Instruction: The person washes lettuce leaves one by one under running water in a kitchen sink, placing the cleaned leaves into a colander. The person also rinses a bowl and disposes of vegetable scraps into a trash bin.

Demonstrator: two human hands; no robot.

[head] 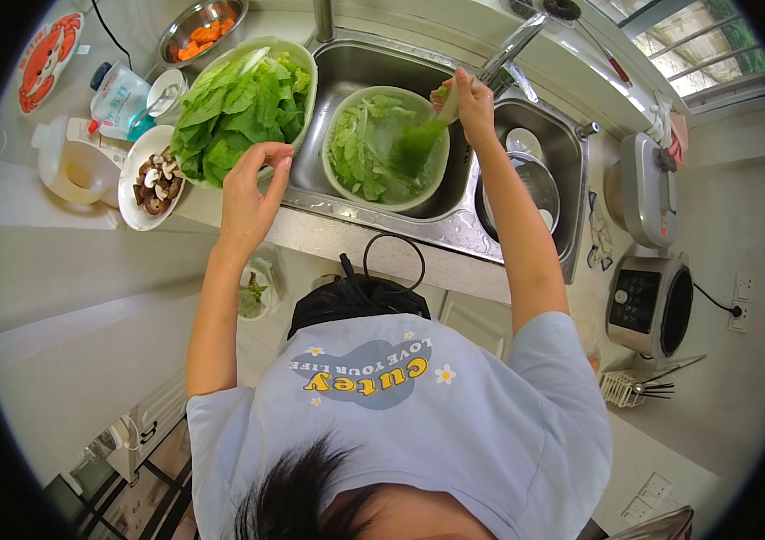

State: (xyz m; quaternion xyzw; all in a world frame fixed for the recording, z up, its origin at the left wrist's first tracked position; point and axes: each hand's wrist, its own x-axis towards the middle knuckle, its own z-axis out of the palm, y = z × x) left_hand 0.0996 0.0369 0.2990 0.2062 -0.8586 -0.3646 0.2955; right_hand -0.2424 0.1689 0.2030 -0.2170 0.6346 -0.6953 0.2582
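My right hand (473, 108) grips the pale stem of a green lettuce leaf (416, 145) below the faucet. The leaf's lower end hangs over a pale green plastic basin (332, 177) in the large sink bowl. Water and more lettuce leaves (359, 138) fill this basin. My left hand (254, 196) holds nothing, its thumb and forefinger a little apart. It is at the near edge of a pale green basket (313, 94) heaped with lettuce leaves (241, 115); whether it touches the rim I cannot tell.
A metal faucet (514, 44) reaches over the sink. The smaller sink bowl holds a metal bowl (534, 182). Left of the basket are a plate of cut mushrooms (156, 185), a steel bowl of carrot pieces (201, 37) and a plastic jug (72, 162). Kitchen appliances (649, 304) stand at right.
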